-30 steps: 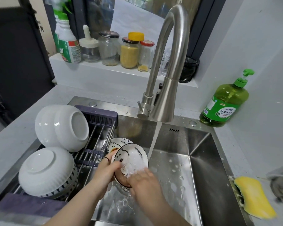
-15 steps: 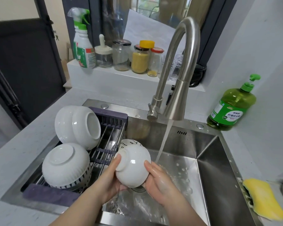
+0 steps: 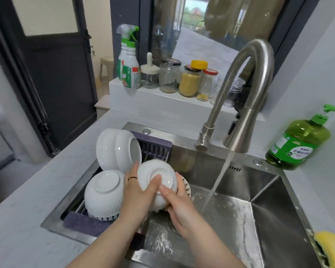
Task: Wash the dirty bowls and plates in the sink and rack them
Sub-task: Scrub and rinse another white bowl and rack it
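Home kitchen. Stainless sink (image 3: 263,190) is sitting in a pale countertop (image 3: 27,200), gooseneck faucet (image 3: 259,60) running water (image 3: 219,180) into it. Purple drain rack (image 3: 153,146) is spanning the sink's left end, carrying two white bowls (image 3: 104,190), one upside down, one on its side. Green dish soap bottle (image 3: 298,144) is standing right of the sink, yellow sponge (image 3: 333,248) lying at the near right edge. Ledge (image 3: 162,97) behind is holding a spray bottle (image 3: 130,70) and jars (image 3: 168,76), one with yellow grain. Dark-framed door (image 3: 52,64) and window (image 3: 211,20) are showing behind.

Glossy white ceramic bowl (image 3: 159,176); brushed steel sink (image 3: 263,190).
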A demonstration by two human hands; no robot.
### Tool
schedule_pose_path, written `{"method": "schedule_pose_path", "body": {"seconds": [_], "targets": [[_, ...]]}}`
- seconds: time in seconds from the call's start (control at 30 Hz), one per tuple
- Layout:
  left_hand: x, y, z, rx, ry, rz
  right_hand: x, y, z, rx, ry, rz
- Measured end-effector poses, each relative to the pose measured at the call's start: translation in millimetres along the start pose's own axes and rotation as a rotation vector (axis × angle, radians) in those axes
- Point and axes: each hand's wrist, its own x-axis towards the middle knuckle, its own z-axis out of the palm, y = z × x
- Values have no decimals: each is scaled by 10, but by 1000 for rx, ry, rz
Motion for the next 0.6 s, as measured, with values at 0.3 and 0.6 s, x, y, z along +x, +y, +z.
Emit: {"method": "schedule_pose_path", "body": {"seconds": [0.3,0.6], "targets": [[148,120,-589,171,212,134,265,-56,693,-81,-145,-19],[275,-101,-795,-16,273,-118,399,122,1031,-285,-27,49]]}}
